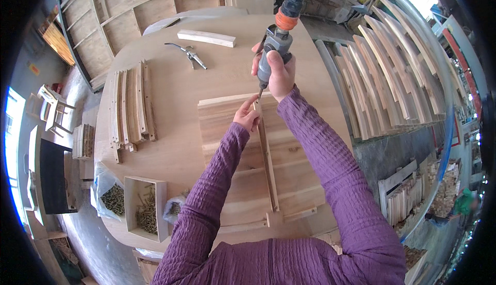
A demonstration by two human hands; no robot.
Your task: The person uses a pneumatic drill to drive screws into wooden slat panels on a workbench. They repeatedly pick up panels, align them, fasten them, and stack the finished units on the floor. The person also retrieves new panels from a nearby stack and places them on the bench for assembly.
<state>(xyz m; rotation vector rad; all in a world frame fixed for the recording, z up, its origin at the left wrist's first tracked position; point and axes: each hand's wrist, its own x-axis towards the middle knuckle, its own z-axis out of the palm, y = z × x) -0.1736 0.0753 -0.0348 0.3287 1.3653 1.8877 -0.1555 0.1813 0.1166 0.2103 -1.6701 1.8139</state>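
My right hand is wrapped round a grey pneumatic screwdriver with an orange collar, held upright with its bit pointing down. The bit meets the far end of a narrow wooden strip that runs lengthwise over a panel of wooden boards. My left hand rests at that same end, its index finger stretched out to the bit's tip and its other fingers bent. Thumb and index finger look apart. Whether a screw sits under the bit is too small to tell.
On the left of the table lie curved wooden strips. Nearer stand an open box of screws and a bag of screws. An air blow gun and a wood block lie beyond. An air hose arcs rightward past stacked boards.
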